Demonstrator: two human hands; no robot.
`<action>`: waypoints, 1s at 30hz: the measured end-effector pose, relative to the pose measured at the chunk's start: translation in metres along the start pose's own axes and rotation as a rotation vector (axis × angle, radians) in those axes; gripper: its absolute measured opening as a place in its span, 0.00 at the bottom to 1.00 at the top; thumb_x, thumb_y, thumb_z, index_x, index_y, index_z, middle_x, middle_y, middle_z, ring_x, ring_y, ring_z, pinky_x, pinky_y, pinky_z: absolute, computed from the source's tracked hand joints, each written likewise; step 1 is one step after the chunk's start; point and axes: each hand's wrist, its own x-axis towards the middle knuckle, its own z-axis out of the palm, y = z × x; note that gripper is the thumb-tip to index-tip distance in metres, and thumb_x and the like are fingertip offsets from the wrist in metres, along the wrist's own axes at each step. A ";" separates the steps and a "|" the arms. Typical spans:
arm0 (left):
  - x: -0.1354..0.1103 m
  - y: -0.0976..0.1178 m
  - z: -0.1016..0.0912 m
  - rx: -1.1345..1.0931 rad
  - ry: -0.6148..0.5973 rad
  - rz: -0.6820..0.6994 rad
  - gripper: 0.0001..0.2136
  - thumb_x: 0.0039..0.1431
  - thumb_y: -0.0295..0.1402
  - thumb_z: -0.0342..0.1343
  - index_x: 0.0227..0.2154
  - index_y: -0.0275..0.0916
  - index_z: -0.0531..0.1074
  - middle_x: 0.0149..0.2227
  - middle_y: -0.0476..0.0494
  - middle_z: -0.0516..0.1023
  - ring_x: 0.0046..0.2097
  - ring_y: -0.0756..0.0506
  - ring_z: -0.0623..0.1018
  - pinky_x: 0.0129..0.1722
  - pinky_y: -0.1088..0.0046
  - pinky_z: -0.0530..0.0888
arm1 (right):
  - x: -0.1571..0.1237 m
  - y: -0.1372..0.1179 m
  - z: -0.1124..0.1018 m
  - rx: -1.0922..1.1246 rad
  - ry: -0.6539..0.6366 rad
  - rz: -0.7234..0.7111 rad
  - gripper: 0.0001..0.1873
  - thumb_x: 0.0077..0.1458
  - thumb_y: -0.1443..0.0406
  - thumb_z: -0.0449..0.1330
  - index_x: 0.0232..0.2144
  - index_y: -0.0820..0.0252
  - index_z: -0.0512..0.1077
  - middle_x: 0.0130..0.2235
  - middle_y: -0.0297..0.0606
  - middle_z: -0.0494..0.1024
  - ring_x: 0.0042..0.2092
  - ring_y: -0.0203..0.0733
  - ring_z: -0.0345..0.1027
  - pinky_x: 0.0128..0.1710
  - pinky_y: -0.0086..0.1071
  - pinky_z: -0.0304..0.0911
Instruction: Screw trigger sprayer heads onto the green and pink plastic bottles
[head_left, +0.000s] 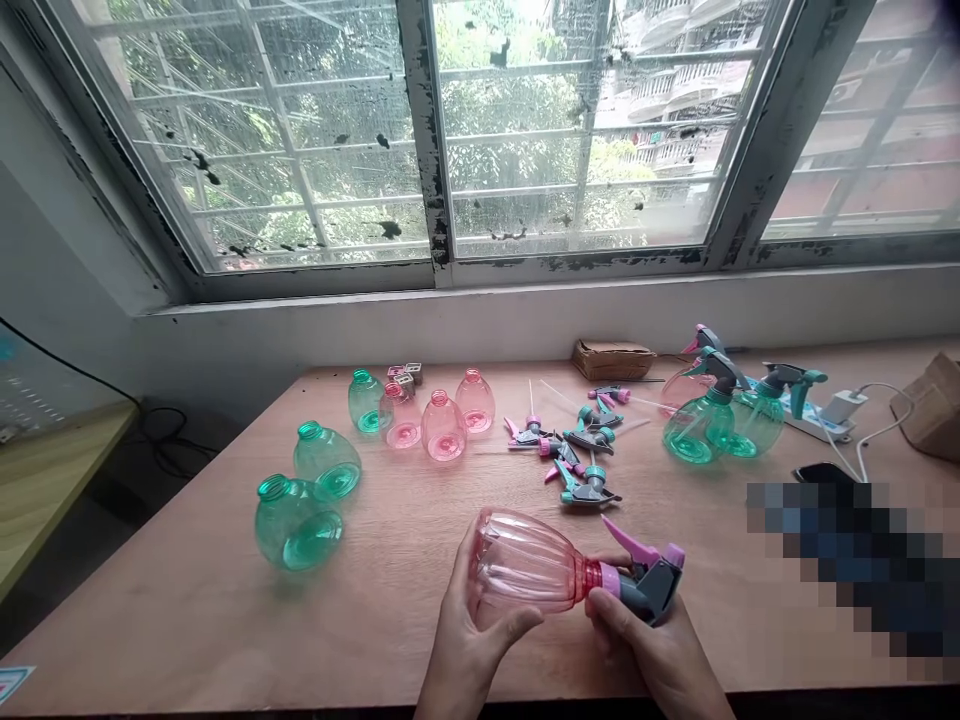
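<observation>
A pink, clear spray bottle [529,560] lies on its side in the air above the front of the table, its base to the left. My left hand [476,630] is wrapped round the bottle's body near the base. At the neck, my right hand [645,630] grips the spray head [651,580], grey with a pink trigger and collar, which sits on the bottle's mouth. Whether the collar is fully screwed on I cannot tell. Beyond my hands lies a pile of loose spray heads [589,485] in grey, pink and teal.
Open green bottles [300,525] and pink bottles [444,428] stand at the left and back of the table [187,620]. Bottles with spray heads [697,430] stand at the right, beside a power strip with a white charger [841,405]. A brown box [613,360] sits at the back.
</observation>
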 end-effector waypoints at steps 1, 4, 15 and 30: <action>0.000 0.000 0.001 0.020 0.000 0.002 0.47 0.41 0.36 0.76 0.65 0.45 0.62 0.67 0.38 0.67 0.68 0.31 0.64 0.67 0.56 0.62 | 0.000 0.000 0.000 0.014 -0.013 0.010 0.23 0.47 0.53 0.73 0.40 0.60 0.74 0.21 0.34 0.77 0.17 0.36 0.64 0.17 0.28 0.62; 0.000 0.000 0.002 0.065 -0.025 -0.003 0.46 0.44 0.35 0.75 0.66 0.50 0.59 0.68 0.43 0.65 0.70 0.34 0.62 0.69 0.57 0.59 | 0.003 -0.002 0.000 0.041 -0.017 0.003 0.22 0.49 0.53 0.72 0.38 0.60 0.72 0.23 0.34 0.78 0.17 0.35 0.64 0.15 0.27 0.62; 0.000 -0.004 -0.002 0.085 -0.008 0.016 0.42 0.49 0.43 0.71 0.66 0.45 0.61 0.66 0.36 0.68 0.68 0.30 0.65 0.68 0.52 0.61 | 0.006 -0.004 0.005 0.029 0.036 -0.032 0.23 0.49 0.52 0.73 0.37 0.61 0.72 0.22 0.34 0.77 0.17 0.34 0.64 0.16 0.27 0.62; -0.013 0.027 0.009 0.121 -0.096 0.064 0.34 0.61 0.41 0.62 0.67 0.48 0.57 0.72 0.43 0.58 0.72 0.35 0.55 0.71 0.56 0.53 | 0.002 -0.009 0.004 0.057 0.052 -0.110 0.20 0.50 0.54 0.72 0.37 0.58 0.70 0.23 0.31 0.78 0.19 0.37 0.67 0.21 0.31 0.64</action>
